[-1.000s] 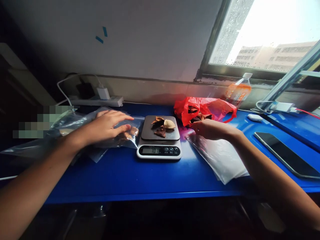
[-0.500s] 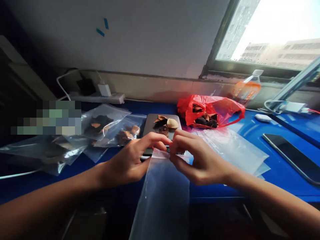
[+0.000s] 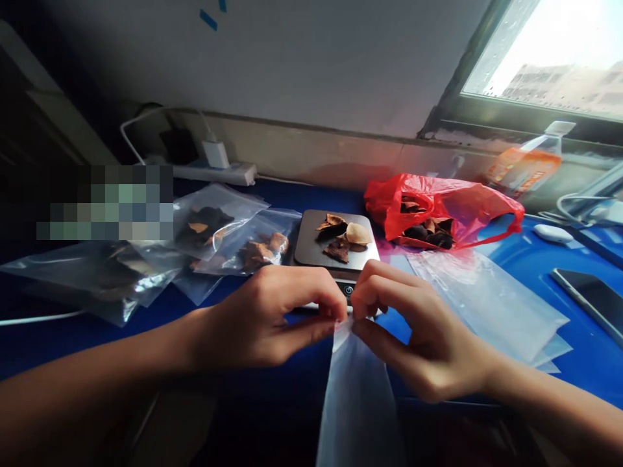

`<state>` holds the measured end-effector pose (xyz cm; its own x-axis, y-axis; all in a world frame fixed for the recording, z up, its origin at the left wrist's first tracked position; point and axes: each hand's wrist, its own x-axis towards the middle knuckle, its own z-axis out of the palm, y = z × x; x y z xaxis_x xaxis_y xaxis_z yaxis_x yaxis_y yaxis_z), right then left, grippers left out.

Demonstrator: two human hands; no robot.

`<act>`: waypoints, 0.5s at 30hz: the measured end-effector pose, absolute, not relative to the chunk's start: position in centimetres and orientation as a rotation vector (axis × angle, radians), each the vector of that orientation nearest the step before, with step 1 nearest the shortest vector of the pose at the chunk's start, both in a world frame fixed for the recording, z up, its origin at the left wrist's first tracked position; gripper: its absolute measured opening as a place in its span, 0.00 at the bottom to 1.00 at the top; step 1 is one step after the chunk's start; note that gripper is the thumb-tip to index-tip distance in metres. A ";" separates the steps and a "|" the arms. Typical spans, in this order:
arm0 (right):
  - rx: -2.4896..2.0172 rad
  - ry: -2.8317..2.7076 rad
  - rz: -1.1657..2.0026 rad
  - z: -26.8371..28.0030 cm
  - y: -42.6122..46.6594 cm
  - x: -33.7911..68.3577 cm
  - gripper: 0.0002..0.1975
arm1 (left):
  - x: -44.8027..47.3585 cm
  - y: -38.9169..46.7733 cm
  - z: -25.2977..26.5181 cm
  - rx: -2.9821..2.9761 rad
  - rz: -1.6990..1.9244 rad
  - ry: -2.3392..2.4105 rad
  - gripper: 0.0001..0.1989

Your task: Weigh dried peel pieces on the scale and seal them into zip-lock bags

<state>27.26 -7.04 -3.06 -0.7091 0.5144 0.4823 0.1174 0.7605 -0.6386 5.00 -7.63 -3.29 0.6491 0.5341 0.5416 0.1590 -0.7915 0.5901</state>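
Note:
A clear plastic zip bag (image 3: 357, 395) hangs down in front of the table edge, pinched at its top by both hands. My left hand (image 3: 272, 314) grips the bag's upper edge between thumb and forefinger. Close beside it, my right hand (image 3: 413, 331) pinches the same edge with thumb and fingers. Just beyond the fingertips stands a kitchen scale (image 3: 306, 243), its front panel partly covered by my hands. Several dried pieces lie on its plate: a pale rounded one (image 3: 357, 234), a dark brown one (image 3: 337, 251) and a curled tan one (image 3: 331, 222).
Filled clear bags (image 3: 214, 220) overlap on the left. A red plastic bag (image 3: 467, 194) holding dark dried pieces sits behind right, near flat clear bags (image 3: 501, 298), a phone (image 3: 591, 301) and a bottle (image 3: 530, 162). A power strip (image 3: 214, 174) lies along the wall.
My hands and the bag have moved slightly right and lower in view, uncovering more of the scale. The bag's top is now bunched narrower between my fingertips. The camera has shifted too.

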 end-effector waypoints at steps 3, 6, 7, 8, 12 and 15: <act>-0.486 -2.364 0.865 -2.9 -7.0 27.4 0.14 | 4.6 -7.3 -2.8 2.408 0.874 0.533 0.07; -0.475 -2.450 0.955 -2.4 -6.8 27.7 0.16 | 4.2 -6.7 -2.5 2.417 0.738 0.548 0.09; -0.456 -2.465 0.972 -2.2 -6.7 27.8 0.15 | 4.0 -6.5 -2.4 2.429 0.708 0.569 0.08; -0.437 -2.477 0.989 -1.9 -6.7 28.0 0.14 | 3.9 -6.3 -2.4 2.444 0.677 0.602 0.08; -0.440 -2.498 1.038 -1.2 -6.8 28.5 0.09 | 3.1 -5.7 -1.8 2.451 0.532 0.717 0.08; -0.515 -2.572 0.779 -1.9 -6.9 28.6 0.09 | 2.8 -6.2 -0.8 2.323 0.461 0.678 0.07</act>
